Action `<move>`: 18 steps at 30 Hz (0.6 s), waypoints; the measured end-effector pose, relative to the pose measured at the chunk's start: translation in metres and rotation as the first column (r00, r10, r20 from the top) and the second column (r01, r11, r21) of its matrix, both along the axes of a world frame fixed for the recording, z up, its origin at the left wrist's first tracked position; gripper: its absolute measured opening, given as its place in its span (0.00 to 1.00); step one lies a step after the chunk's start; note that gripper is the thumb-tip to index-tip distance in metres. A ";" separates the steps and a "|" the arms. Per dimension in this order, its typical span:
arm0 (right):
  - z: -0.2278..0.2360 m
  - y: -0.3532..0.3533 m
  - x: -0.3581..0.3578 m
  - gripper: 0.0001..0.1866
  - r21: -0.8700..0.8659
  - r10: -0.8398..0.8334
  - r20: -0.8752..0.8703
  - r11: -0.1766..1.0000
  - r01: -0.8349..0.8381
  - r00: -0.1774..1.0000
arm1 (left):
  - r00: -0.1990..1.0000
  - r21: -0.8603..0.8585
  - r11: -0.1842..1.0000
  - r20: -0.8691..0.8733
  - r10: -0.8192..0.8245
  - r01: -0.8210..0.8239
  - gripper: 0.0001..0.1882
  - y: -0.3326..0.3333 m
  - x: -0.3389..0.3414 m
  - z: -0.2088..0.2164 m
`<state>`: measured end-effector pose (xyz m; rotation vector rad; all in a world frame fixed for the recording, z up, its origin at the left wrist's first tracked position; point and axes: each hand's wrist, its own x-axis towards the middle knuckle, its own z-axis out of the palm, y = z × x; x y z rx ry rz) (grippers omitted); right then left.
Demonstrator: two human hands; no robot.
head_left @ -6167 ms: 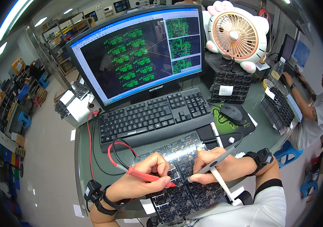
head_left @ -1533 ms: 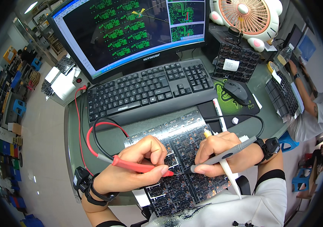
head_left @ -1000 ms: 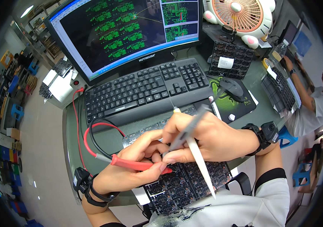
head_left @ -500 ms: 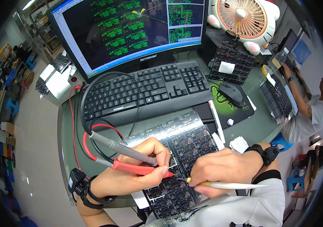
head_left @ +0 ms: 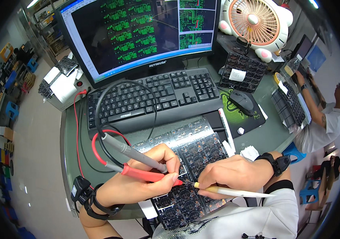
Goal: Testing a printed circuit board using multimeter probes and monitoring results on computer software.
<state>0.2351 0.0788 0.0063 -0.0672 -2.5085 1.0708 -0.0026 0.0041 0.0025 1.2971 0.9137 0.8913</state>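
My left hand (head_left: 138,187) is closed around a red test probe (head_left: 144,174) and a grey test probe (head_left: 128,150), both trailing cables. The red probe's tip meets a panel of black circuit boards (head_left: 182,201) near its middle; my fingers hide the grey one's tip. In my right hand (head_left: 233,171) is a slim pointed tool (head_left: 237,192) with a white tapered handle, a yellowish collar and a thin tip. That tip points left at the board, close beside the red probe's end; whether the two touch I cannot tell. The panel lies tilted across the table's front edge.
Behind the panel sit a black keyboard (head_left: 158,97) and a monitor (head_left: 138,36) with green board layouts. A mouse (head_left: 241,102), a white marker pen (head_left: 226,129) and crumpled paper (head_left: 249,153) lie rightward. A fan (head_left: 253,22) stands behind; another person's arm (head_left: 311,99) shows far right.
My right hand and its tool have shifted slightly left. The grey probe's back end and its black cable have swung a little right. A yellow marker on the monitor has vanished.
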 end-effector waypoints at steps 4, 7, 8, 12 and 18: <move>-0.001 -0.004 0.000 0.10 0.066 -0.004 0.007 0.998 0.004 1.000 | 0.999 -0.005 0.999 0.037 0.034 -0.034 0.08 -0.001 0.004 -0.001; -0.004 -0.005 0.000 0.10 0.099 -0.017 -0.005 0.995 0.017 1.000 | 0.997 0.004 0.998 0.040 0.060 -0.060 0.09 -0.001 0.004 -0.001; -0.004 -0.004 -0.001 0.10 0.098 -0.017 -0.005 0.995 0.017 1.000 | 0.998 0.003 0.998 0.034 0.057 -0.057 0.09 0.000 0.004 -0.001; -0.004 -0.003 -0.002 0.09 0.123 -0.006 -0.004 0.992 0.006 1.000 | 0.997 0.008 0.998 0.048 0.067 -0.067 0.09 0.000 0.005 -0.003; -0.012 -0.003 -0.005 0.14 0.108 -0.016 -0.083 0.994 0.025 0.996 | 0.996 -0.005 0.997 0.051 0.075 -0.075 0.09 0.000 0.005 -0.001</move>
